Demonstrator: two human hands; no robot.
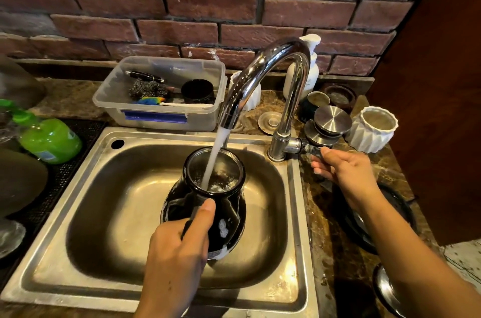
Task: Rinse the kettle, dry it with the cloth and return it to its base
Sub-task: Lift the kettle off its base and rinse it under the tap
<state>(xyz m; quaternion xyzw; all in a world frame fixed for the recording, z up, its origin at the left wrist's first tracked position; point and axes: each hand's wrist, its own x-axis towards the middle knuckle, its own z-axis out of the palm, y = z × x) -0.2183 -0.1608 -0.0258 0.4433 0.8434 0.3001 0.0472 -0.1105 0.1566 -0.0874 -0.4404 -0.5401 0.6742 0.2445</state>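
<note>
Over the steel sink (161, 136), centre frame, the black kettle (229, 203) tilts under the stream from the faucet (260, 70). It is filling, so probably getting heavier, and its wet, soapy surface is likely slippery. The left hand (177, 250) wraps its handle (185, 229), the surest hold. The right hand (343, 169) pinches the faucet lever (312, 150).

Bare left hand (177, 252), bare right hand (346, 172); forearms uncovered to frame edge; nails short.

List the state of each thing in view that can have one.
tap: running, water falls into the kettle.
kettle: no lid on, held over the sink, foam on its side.
left hand: grips the kettle.
right hand: holds the tap's lever.
plastic box: open, no lid.
</note>
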